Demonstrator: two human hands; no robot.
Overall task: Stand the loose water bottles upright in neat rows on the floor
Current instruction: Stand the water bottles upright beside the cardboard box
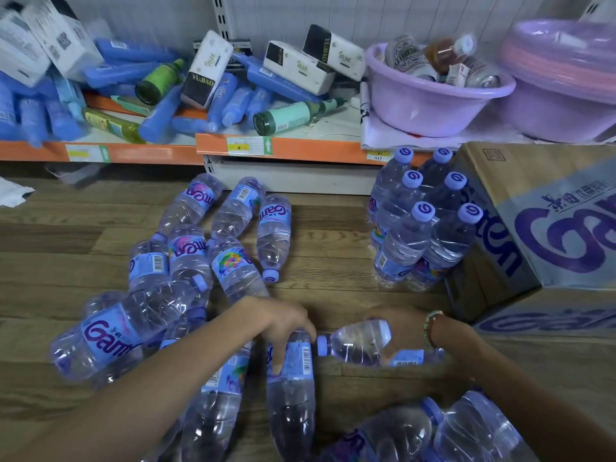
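Observation:
Several clear water bottles with lilac caps and blue labels lie loose on the wooden floor (333, 295) at the left and centre. My left hand (283, 323) grips the upper part of one lying bottle (291, 378). My right hand (405, 331) holds another bottle (358, 343) on its side, cap pointing left, just above the floor. At the right, several upright bottles (416, 221) stand in two rows against a cardboard box (540, 221). More loose bottles (433, 431) lie at the bottom edge.
A low orange-edged shelf (293, 150) runs along the back, loaded with blue bottles, green glass bottles and tissue packs. Two lilac plastic basins (430, 101) sit on it at the right. A strip of bare floor lies between the loose pile and the upright rows.

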